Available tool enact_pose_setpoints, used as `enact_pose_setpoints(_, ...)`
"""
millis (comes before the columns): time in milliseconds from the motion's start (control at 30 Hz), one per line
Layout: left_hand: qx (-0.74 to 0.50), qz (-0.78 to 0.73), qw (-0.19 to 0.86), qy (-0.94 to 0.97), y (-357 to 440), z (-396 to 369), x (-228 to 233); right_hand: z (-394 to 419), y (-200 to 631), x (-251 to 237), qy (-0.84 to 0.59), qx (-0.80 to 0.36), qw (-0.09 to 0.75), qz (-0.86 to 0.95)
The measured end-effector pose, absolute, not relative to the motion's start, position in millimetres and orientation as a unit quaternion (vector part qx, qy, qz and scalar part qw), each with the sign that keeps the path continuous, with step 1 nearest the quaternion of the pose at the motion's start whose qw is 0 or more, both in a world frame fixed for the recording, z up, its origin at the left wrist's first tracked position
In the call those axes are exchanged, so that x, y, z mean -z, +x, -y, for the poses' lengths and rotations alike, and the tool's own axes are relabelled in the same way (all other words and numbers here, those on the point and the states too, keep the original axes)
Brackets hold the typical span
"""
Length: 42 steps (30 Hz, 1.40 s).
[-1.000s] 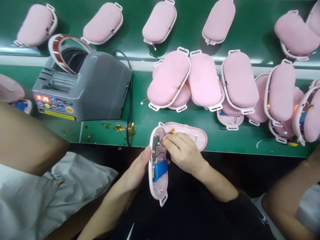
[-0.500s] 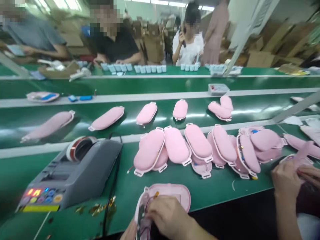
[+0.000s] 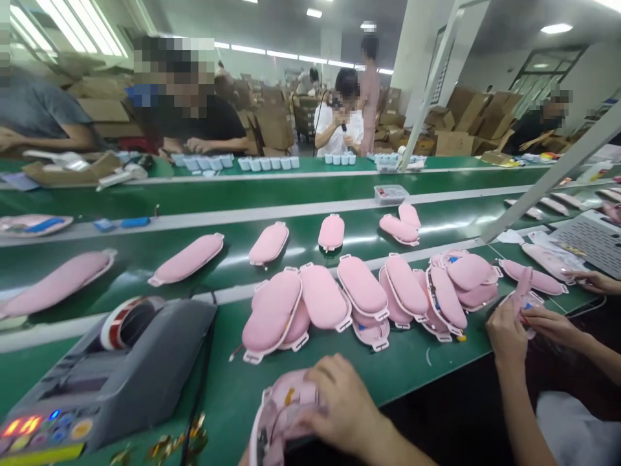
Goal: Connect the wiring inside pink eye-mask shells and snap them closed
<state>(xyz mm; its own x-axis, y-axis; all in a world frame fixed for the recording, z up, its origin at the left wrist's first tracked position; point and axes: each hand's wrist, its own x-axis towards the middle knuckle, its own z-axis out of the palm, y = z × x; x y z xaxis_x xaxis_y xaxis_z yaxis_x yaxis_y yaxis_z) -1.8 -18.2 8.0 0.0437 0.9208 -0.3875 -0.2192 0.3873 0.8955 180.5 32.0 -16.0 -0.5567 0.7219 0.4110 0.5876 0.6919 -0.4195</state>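
My right hand (image 3: 342, 404) lies on the open pink casing (image 3: 281, 414) at the near edge of the green bench (image 3: 412, 362), fingers curled together and pressed onto its inner side. My left hand is almost out of view below the casing, so I cannot tell its grip. The grey tape dispenser (image 3: 111, 375) stands to the left, a heap of pink padded covers (image 3: 359, 294) just beyond

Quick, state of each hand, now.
Right hand: closed over the open pink casing at the table edge.
Left hand: almost wholly out of the picture; cannot be told.
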Motion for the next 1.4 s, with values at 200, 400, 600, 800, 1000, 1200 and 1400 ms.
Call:
enact_pose_setpoints(200, -0.54, -0.562, 0.601, 0.176, 14.5, 116.6, 21.8, -27.3, 216.1, -24.8, -0.484, -0.18, 0.081, 0.852)
enact_pose_setpoints(400, -0.635, -0.517, 0.538, 0.203, 29.4, 116.7, 27.0, -15.3, 219.6, -22.9, -0.398, -0.325, 0.286, 0.809)
enact_pose_setpoints(600, -0.627, -0.547, 0.51, 0.22, 29.7, 107.1, 26.8, -3.7, 217.3, -29.2, -0.337, -0.22, 0.366, 0.839)
enact_pose_setpoints(800, -0.607, -0.551, 0.525, 0.231, 31.2, 105.9, 26.4, -0.6, 211.4, -30.7, -0.328, -0.188, 0.376, 0.846)
enact_pose_setpoints(1000, -0.595, -0.554, 0.527, 0.245, 31.5, 105.8, 26.1, 3.9, 205.0, -30.1, -0.331, -0.179, 0.381, 0.845)
enact_pose_setpoints(1200, -0.586, -0.554, 0.527, 0.267, 32.3, 97.1, 11.0, 0.7, 206.5, -33.0, -0.349, -0.184, 0.343, 0.853)
enact_pose_setpoints(1400, -0.544, -0.577, 0.512, 0.33, 36.9, 92.6, -5.6, -20.0, 203.6, -62.8, -0.344, -0.182, 0.166, 0.906)
